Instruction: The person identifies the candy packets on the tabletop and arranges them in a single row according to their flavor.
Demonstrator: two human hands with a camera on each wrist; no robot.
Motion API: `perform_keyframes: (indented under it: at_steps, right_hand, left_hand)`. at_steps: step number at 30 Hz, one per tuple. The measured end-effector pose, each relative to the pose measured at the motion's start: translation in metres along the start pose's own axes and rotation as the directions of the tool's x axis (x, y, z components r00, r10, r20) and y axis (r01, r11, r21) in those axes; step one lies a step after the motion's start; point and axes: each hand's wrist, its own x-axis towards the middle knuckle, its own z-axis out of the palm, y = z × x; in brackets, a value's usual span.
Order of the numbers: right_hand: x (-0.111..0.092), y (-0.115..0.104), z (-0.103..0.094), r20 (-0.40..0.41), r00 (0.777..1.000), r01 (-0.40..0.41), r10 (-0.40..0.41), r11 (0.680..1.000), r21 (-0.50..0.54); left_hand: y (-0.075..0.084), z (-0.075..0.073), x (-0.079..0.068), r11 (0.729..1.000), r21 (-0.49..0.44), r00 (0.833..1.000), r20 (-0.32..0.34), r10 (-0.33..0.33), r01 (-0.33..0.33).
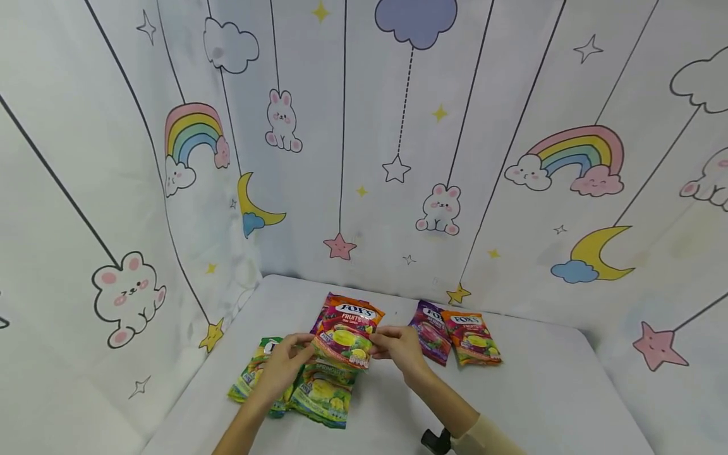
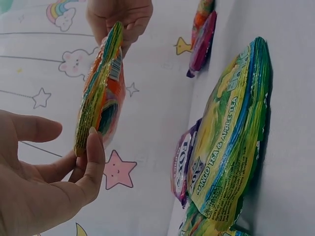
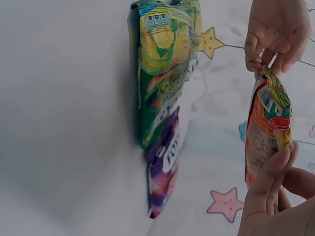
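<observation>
Between my two hands, an orange Fox's Fruits candy bag (image 1: 348, 332) is held up off the table, its printed front showing in the head view. At its left edge my left hand (image 1: 284, 366) grips it with the fingers; in the left wrist view the thumb stands apart from the bag. My right hand (image 1: 402, 351) pinches the opposite edge between thumb and fingers. Below it lies a green Fox's Spring Tea bag (image 1: 321, 395), and another green bag (image 1: 250, 376) is partly hidden by my left hand. A purple bag (image 2: 182, 157) sticks out behind the held one.
Further right on the white table (image 1: 534, 392), a purple Fox's Berries bag (image 1: 432, 335) lies beside another orange Fox's Fruits bag (image 1: 472, 338). A printed cloth backdrop (image 1: 364, 126) rises behind the table and along its left side. Near my right sleeve is a small black object (image 1: 436, 440).
</observation>
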Motion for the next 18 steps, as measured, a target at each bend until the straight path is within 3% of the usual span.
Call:
perform_keyframes:
  at_steps: [18]
  right_hand:
    - [-0.025,0.012,-0.017,-0.027,1.0,-0.011,0.01,0.999,-0.039]
  left_hand:
    - [-0.008,0.026,-0.019,1.0,0.018,1.0,0.013,-0.019,0.019]
